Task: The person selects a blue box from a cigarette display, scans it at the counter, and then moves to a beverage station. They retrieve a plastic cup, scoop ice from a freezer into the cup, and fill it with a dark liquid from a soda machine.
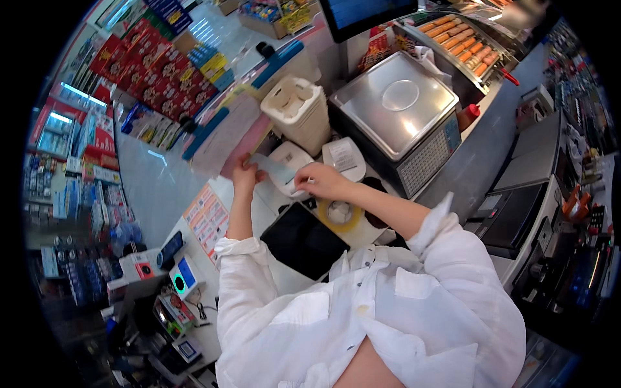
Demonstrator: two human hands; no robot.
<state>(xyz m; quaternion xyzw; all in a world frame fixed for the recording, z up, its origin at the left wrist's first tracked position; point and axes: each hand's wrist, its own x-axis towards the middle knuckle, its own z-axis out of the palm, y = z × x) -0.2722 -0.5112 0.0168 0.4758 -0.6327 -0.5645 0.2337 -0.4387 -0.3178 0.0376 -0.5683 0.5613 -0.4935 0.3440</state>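
Observation:
A pale bluish strip (275,169), paper or film, stretches between my two hands above the counter. My left hand (246,175) pinches its left end, close to papers (228,133) clipped under blue clips. At the other end, the fingertips of my right hand (322,182) are closed on it. Beneath the strip lies a white rounded lid-like item (291,157) bearing a printed code, partly covered. A similar white item (345,162) with a printed slip sits to the right. Nearest my right wrist is a roll of clear yellowish tape (356,220).
Nested moulded-pulp cup carriers (303,128) stand behind my hands. A weighing scale (402,102) with a steel pan is at right, before a sausage roller grill (461,43). A black flat panel (305,242) lies near my body. An orange-white printed sheet (206,218) lies left.

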